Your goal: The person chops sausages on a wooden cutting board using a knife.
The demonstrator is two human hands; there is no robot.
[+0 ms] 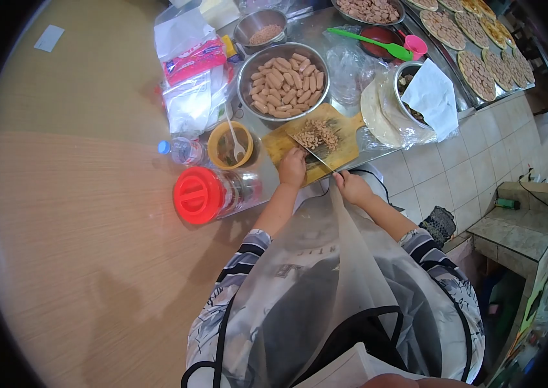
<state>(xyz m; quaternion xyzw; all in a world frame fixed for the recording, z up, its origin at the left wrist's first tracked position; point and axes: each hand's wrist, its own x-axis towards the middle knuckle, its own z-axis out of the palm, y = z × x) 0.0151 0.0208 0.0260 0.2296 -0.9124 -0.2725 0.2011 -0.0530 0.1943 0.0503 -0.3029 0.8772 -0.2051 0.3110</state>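
My right hand [353, 187] is closed round the handle of a knife. The thin knife blade [315, 154] slants up and left across the wooden cutting board [346, 129]. Chopped sausage [319, 134] lies in a small heap beyond the blade. On the board's near left part rests my left hand [293, 167], its fingers curled beside the blade; what they hold, if anything, is hidden. Just behind the board stands a metal bowl [240, 90] full of short sausages [287, 84].
Left of the board are a tub [214, 161] with a spoon, a red-lidded jar [198, 195] and a bottle [187, 151]. Flatbreads [377, 110] and a metal pot [395, 81] stand right. Behind lie a green spatula [368, 39] and several topped flatbreads [475, 72].
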